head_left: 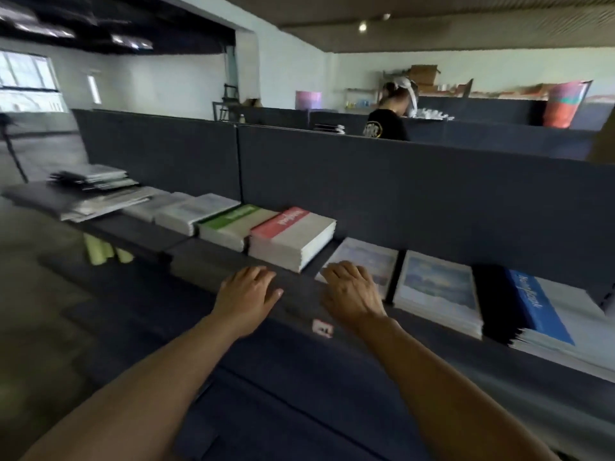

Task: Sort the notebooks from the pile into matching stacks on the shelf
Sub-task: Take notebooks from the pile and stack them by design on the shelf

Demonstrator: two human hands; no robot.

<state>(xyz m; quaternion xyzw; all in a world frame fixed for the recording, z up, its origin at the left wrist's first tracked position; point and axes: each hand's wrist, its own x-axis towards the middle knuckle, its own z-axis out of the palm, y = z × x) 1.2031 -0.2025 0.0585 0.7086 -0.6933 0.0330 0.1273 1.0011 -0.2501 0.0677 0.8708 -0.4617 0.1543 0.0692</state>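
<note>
One head-worn camera looks forward and down, close over the long dark grey shelf (233, 257). It faces the shelf's back edge and the room beyond.

Red-banded stack (292, 235), green-banded stack (233, 224), blue-banded stack (552, 314), all white below, on a dark grey shelf (206, 251).

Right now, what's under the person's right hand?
The right hand covers the near corner of a thin pale notebook with a sky-blue picture cover, lying on the dark grey shelf. Whether fingers touch it, and what lies beneath, is hidden.

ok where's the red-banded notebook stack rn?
Head view, centre: the red-banded stack sits on the shelf against the green-banded stack on its left, just beyond the left hand.
</note>
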